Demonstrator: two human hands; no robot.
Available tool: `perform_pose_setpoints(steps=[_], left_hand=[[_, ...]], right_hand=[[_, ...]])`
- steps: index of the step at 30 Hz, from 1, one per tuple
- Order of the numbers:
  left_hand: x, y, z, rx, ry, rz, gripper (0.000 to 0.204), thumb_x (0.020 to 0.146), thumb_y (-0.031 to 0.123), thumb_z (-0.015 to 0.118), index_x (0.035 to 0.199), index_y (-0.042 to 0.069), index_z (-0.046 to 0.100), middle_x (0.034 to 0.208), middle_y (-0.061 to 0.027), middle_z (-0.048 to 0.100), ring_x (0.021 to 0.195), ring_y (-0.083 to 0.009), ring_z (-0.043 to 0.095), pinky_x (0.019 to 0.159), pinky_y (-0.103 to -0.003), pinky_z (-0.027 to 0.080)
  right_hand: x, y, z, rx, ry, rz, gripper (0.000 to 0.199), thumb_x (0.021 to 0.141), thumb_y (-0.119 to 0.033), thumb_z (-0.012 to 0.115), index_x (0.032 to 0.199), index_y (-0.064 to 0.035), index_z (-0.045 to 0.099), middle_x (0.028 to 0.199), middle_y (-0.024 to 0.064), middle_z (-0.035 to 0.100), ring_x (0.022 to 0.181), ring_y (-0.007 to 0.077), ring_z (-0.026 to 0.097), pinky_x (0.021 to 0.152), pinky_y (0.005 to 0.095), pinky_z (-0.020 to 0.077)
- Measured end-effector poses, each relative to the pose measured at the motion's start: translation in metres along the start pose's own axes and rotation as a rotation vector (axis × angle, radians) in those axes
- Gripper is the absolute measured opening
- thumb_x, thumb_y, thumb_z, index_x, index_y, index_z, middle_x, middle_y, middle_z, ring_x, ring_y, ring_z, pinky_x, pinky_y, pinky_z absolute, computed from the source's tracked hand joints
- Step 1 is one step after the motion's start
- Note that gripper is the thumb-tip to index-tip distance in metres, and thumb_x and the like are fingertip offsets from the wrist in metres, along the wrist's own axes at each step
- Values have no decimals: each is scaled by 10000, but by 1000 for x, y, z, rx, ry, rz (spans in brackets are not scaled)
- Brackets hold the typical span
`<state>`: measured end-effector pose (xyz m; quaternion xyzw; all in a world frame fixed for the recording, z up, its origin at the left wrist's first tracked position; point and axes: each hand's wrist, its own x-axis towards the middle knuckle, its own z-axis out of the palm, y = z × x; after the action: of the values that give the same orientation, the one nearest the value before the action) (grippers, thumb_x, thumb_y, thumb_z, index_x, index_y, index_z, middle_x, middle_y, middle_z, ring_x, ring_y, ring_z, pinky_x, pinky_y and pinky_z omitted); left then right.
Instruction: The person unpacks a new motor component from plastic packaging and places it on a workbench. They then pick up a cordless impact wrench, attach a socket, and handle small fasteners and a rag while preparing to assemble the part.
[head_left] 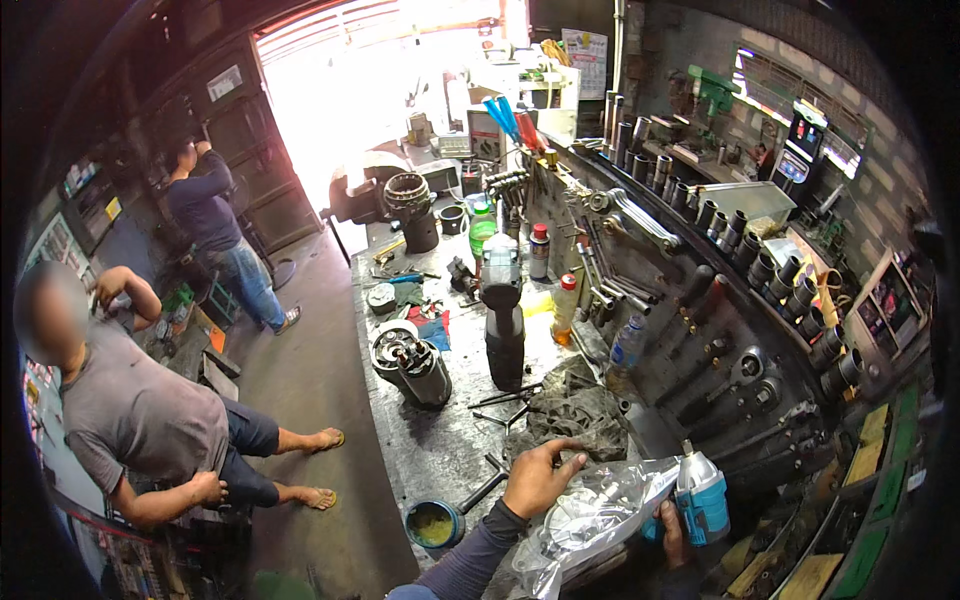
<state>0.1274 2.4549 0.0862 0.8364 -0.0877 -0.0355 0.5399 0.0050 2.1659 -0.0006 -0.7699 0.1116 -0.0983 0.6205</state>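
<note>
In front of me lies a clear plastic bag (pixel 598 512) with shiny metal parts showing through it. My left hand (pixel 543 480) is at the bag's upper left edge, fingers bent and closed on the plastic, though the fingertips are partly hidden. At the bag's right end, my right hand (pixel 674 536) is wrapped round a teal and grey cordless power tool (pixel 703 498), whose nose points up. The bag covers part of that hand. A crumpled dark rag (pixel 575 412) lies just beyond my left hand.
On the workbench (pixel 440 460) stand a black-handled impact wrench (pixel 503 310), cylindrical metal assemblies (pixel 410 365), a blue cup of grease (pixel 434 524) and bottles (pixel 564 310). Sockets (pixel 752 262) and wrenches (pixel 640 220) line the right-side rack. Two people (pixel 165 420) stand left of the bench.
</note>
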Motion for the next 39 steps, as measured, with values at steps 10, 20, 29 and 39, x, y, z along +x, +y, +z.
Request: perform_pose_setpoints(steps=[10,20,29,39], left_hand=[[-34,3,-25,-299,23,59,202,975,115,674,1112,-32,704,949,-55,727,849,-88,641,757,-246,502],[-139,7,-73,-129,5,-90,217,948,163,719,1068,-17,731,765,13,647,686,-43,535,610,-228,423],[-187,12,-110,-298,-81,-66,210,944,183,725,1094,38,742,659,56,514,609,-37,427,552,-238,354],[-199,-42,-250,-268,7,-25,208,967,125,680,1115,-18,708,843,12,653,744,-51,558,657,-214,434]], right_hand=[[-6,-81,12,-185,86,-276,295,886,-187,772,1129,-47,681,1059,83,706,954,214,672,836,365,552],[-88,-47,14,133,450,-131,490,843,-190,826,1248,-23,605,1184,72,615,1127,216,573,991,376,462],[-177,-64,22,78,678,-178,117,903,-79,704,998,-24,744,1028,64,643,948,170,616,827,302,497],[-189,-193,214,202,417,-335,239,891,-76,700,1124,-29,673,1004,38,640,889,119,597,797,274,497]])
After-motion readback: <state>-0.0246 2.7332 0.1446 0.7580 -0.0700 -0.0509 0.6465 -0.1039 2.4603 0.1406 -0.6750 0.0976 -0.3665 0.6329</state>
